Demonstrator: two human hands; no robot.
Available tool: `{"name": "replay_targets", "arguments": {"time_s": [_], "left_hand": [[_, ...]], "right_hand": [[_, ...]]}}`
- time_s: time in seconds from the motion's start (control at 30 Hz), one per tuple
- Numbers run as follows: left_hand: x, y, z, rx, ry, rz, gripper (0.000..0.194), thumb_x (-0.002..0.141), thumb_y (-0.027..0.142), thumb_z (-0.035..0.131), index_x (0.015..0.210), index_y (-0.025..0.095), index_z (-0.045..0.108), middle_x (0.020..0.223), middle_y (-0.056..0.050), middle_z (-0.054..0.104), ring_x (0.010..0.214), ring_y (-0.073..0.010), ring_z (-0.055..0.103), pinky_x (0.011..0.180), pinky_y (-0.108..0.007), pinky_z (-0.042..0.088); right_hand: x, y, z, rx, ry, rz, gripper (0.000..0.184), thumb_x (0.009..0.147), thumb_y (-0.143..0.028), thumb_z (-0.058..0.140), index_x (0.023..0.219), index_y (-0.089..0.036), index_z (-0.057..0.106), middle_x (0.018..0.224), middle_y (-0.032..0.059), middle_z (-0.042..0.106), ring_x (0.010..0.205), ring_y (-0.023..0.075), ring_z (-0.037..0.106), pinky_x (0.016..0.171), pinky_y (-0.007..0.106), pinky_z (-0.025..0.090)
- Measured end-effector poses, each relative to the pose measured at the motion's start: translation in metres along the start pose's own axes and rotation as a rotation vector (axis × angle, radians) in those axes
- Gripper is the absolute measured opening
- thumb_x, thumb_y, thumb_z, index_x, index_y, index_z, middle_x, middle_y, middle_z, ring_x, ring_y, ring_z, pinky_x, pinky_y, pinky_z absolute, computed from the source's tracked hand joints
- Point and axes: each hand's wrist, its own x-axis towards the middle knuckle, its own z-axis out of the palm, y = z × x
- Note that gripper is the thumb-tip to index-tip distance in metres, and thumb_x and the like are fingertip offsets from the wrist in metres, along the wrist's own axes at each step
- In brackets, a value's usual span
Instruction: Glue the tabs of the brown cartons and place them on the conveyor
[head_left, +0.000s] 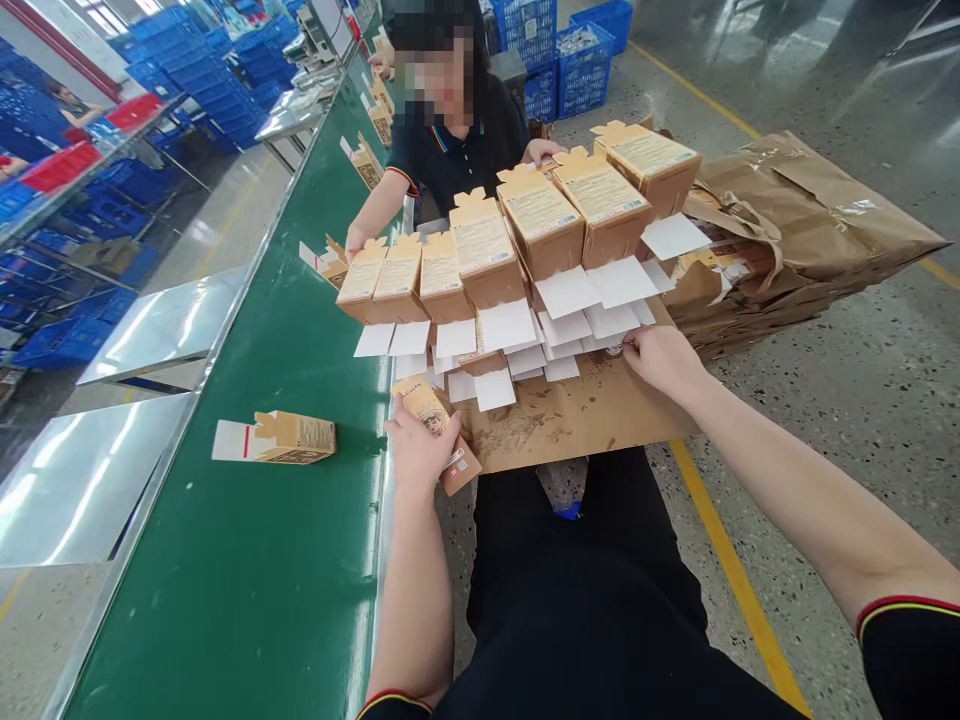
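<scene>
Biggest first: green conveyor (285, 560) runs along the wearer's left. Paper-wrapped bundle (825, 220), torn open at the near end, sits on the right past the stack.

Carton stack (480, 250) is in front of the wearer, layered, white end flaps sticking out toward them, on a brown cardboard sheet (600, 410). Looks uneven: top row steps up to the right, loose flaps between layers. A tug on a lower carton or a snagged flap could slide the top row off. The sheet's near edge overhangs the wearer's lap; leaning on it could tip things.

Co-worker (450, 150) opposite: one hand by a carton on the conveyor, other behind the stack. Both people working the same pile, so a push from one side could shove cartons at the other.

Lone carton (300, 437) lies on the conveyor, flap out left, well apart from the hands. A stray elbow could knock it.

Held carton (457, 470) is between the conveyor edge and the sheet, tilted, low end over the gap. Left hand (424, 450) is wrapped around it, thumb and fingers on opposite sides; a loose grip could drop it there. Right hand (664, 360) is half-curled at the stack's right edge, fingertips together; can't tell if it has hold of anything.
</scene>
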Motion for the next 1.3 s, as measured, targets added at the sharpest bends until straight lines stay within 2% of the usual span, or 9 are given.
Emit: {"name": "replay_targets", "arguments": {"time_s": [0.17, 0.3, 0.47, 0.57, 0.7, 0.83, 0.93, 1.07, 1.3], "left_hand": [[-0.03, -0.058, -0.044, -0.277, -0.028, -0.067, 0.131, 0.074, 0.05, 0.098, 0.184, 0.022, 0.032, 0.157, -0.024, 0.068, 0.137, -0.044, 0.077, 0.118, -0.062, 0.063], [-0.061, -0.086, -0.068, -0.713, -0.026, -0.182, 0.098, 0.084, 0.063, 0.08, 0.172, 0.027, 0.058, 0.149, -0.017, 0.078, 0.133, -0.0443, 0.081, 0.111, -0.059, 0.07], [-0.065, -0.049, -0.034, -0.941, -0.176, -0.093, 0.094, 0.098, 0.087, 0.047, 0.174, 0.034, 0.059, 0.16, -0.013, 0.076, 0.156, -0.0421, 0.069, 0.119, -0.056, 0.067], [-0.054, -0.026, 0.005, -1.032, -0.214, -0.005, 0.1, 0.09, 0.093, 0.062, 0.172, 0.037, 0.059, 0.166, -0.013, 0.073, 0.164, -0.0413, 0.062, 0.127, -0.058, 0.061], [-0.033, -0.03, 0.031, -0.963, -0.342, 0.096, 0.13, 0.056, 0.089, 0.099, 0.167, 0.032, 0.064, 0.156, -0.022, 0.076, 0.153, -0.0452, 0.07, 0.125, -0.063, 0.061], [-0.009, -0.059, 0.022, -0.744, -0.408, 0.057, 0.134, 0.037, 0.078, 0.112, 0.152, 0.02, 0.075, 0.138, -0.025, 0.084, 0.14, -0.0483, 0.078, 0.124, -0.066, 0.062], [0.004, -0.078, 0.011, -0.57, -0.432, 0.103, 0.113, 0.044, 0.076, 0.111, 0.14, 0.022, 0.082, 0.146, -0.022, 0.083, 0.153, -0.0501, 0.069, 0.133, -0.066, 0.054], [0.011, -0.089, 0.007, -0.465, -0.525, 0.206, 0.107, 0.062, 0.081, 0.104, 0.149, 0.024, 0.079, 0.164, -0.02, 0.074, 0.164, -0.0494, 0.059, 0.141, -0.065, 0.045], [0.007, -0.089, 0.008, -0.42, -0.517, 0.251, 0.096, 0.066, 0.084, 0.101, 0.141, 0.026, 0.085, 0.158, -0.016, 0.079, 0.163, -0.0488, 0.061, 0.141, -0.064, 0.046]], "right_hand": [[-0.023, 0.008, -0.013, 0.049, 0.071, 0.053, 0.012, 0.094, -0.007, 0.072, 0.089, -0.017, 0.077, 0.09, 0.0135, 0.086, 0.08, 0.0235, 0.075, 0.082, 0.032, 0.053], [-0.072, 0.02, -0.021, 0.271, 0.291, 0.173, 0.006, 0.094, -0.021, 0.076, 0.096, -0.019, 0.081, 0.087, 0.0089, 0.085, 0.079, 0.0213, 0.077, 0.083, 0.031, 0.061], [-0.118, 0.013, -0.011, 0.519, 0.336, 0.149, 0.026, 0.096, -0.047, 0.079, 0.093, -0.021, 0.081, 0.081, 0.0082, 0.083, 0.073, 0.0212, 0.078, 0.074, 0.032, 0.064], [-0.133, 0.001, 0.001, 0.62, 0.327, 0.131, 0.035, 0.097, -0.057, 0.083, 0.093, -0.022, 0.081, 0.079, 0.0078, 0.082, 0.07, 0.0217, 0.078, 0.07, 0.034, 0.066], [-0.15, -0.023, 0.029, 0.778, 0.21, 0.092, 0.034, 0.102, -0.058, 0.081, 0.095, -0.024, 0.08, 0.077, 0.0053, 0.081, 0.065, 0.0208, 0.076, 0.065, 0.034, 0.066], [-0.153, -0.059, 0.064, 0.816, 0.02, -0.04, 0.026, 0.107, -0.048, 0.075, 0.095, -0.024, 0.079, 0.079, 0.0041, 0.08, 0.069, 0.0206, 0.076, 0.067, 0.032, 0.064], [-0.142, -0.081, 0.086, 0.787, -0.079, -0.167, 0.021, 0.11, -0.038, 0.069, 0.094, -0.024, 0.076, 0.081, 0.003, 0.078, 0.07, 0.0191, 0.073, 0.071, 0.032, 0.061], [-0.125, -0.09, 0.103, 0.721, -0.147, -0.235, 0.019, 0.111, -0.03, 0.065, 0.094, -0.024, 0.071, 0.08, 0.0019, 0.074, 0.069, 0.0182, 0.067, 0.07, 0.031, 0.054], [-0.117, -0.085, 0.11, 0.63, -0.179, -0.268, 0.02, 0.107, -0.019, 0.061, 0.089, -0.025, 0.064, 0.081, 0.0021, 0.073, 0.074, 0.0197, 0.068, 0.073, 0.031, 0.051]]}}
